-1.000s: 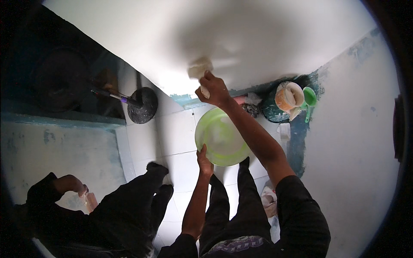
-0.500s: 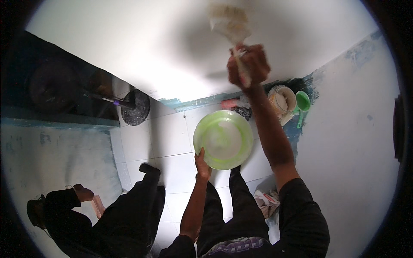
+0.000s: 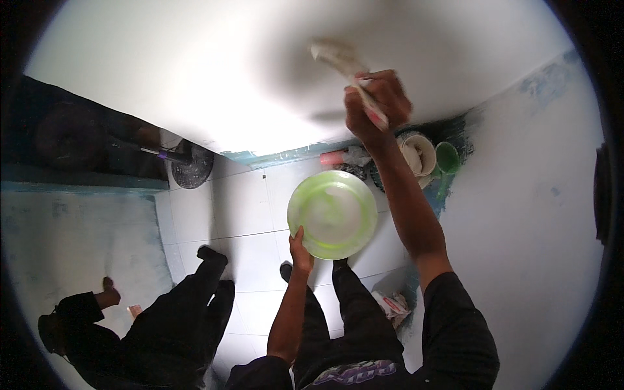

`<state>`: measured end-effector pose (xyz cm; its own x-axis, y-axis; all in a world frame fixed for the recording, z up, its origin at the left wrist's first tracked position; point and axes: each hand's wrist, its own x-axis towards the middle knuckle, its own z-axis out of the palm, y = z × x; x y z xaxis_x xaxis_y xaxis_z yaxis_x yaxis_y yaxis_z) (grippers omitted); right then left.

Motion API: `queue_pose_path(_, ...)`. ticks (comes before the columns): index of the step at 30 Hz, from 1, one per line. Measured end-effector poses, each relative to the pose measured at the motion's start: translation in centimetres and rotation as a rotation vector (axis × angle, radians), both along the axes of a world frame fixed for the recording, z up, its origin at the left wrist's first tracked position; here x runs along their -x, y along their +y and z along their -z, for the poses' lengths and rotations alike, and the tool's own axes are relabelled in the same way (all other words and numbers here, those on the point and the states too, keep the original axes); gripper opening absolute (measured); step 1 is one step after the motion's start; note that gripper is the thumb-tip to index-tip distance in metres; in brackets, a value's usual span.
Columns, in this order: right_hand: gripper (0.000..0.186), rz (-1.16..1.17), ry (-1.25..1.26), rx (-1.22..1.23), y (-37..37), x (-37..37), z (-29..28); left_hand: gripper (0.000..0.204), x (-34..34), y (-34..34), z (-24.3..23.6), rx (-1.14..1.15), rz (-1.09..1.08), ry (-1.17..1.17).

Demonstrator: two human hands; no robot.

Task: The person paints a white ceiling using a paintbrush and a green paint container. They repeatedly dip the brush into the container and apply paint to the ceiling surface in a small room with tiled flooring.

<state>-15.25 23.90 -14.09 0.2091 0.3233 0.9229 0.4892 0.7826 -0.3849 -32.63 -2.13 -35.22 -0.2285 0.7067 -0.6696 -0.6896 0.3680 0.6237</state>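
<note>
My left hand (image 3: 300, 253) grips the lower-left edge of a green round plate (image 3: 331, 181) with white paint spread inside it. Higher up, my right hand (image 3: 378, 104) is closed round the handle of a flat paintbrush (image 3: 338, 55), whose blurred pale head is at the white wall (image 3: 195, 65); I cannot tell whether the bristles touch it. The brush casts a soft shadow on that wall.
A co-worker in black (image 3: 84, 331) is at the lower left. Right of the plate are paint buckets (image 3: 419, 153) and a green dipper (image 3: 447, 156). A pink object (image 3: 331, 157), a black round base (image 3: 195, 172) and a crumpled bag (image 3: 393, 305) lie on the tiled floor (image 3: 247, 208).
My right hand with the brush has moved up and to the right along the wall since a second ago. The plate sits slightly lower and further left in view. The co-worker's hand has shifted.
</note>
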Motion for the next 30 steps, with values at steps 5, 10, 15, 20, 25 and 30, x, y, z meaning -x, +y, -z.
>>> queue_pose_path(5,0.012,0.028,-0.034,-0.2,0.4,-1.9,1.4,0.05,-2.6,0.7,1.5,-0.041,0.002,-0.007)
queue_pose_path(10,0.019,-0.175,-0.305,0.506,-0.6,-2.7,17.4,0.048,-3.9,-1.4,1.8,-0.029,0.0,-0.005)
queue_pose_path(15,0.018,-0.158,-0.207,0.411,0.6,-4.8,18.8,0.046,-3.3,-3.3,0.7,-0.044,0.014,-0.031)
queue_pose_path(20,0.014,0.11,-0.117,-0.141,0.5,-6.9,0.6,0.049,-2.6,-3.0,-0.6,-0.054,0.094,0.008)
queue_pose_path(25,0.015,0.118,0.018,-0.211,0.2,-8.4,-0.6,0.049,-4.7,-2.3,-2.0,-0.003,0.099,-0.025)
queue_pose_path(30,0.013,-0.01,-0.237,0.217,-1.7,-6.4,8.7,0.049,-5.4,-0.7,-2.0,-0.09,0.143,-0.043)
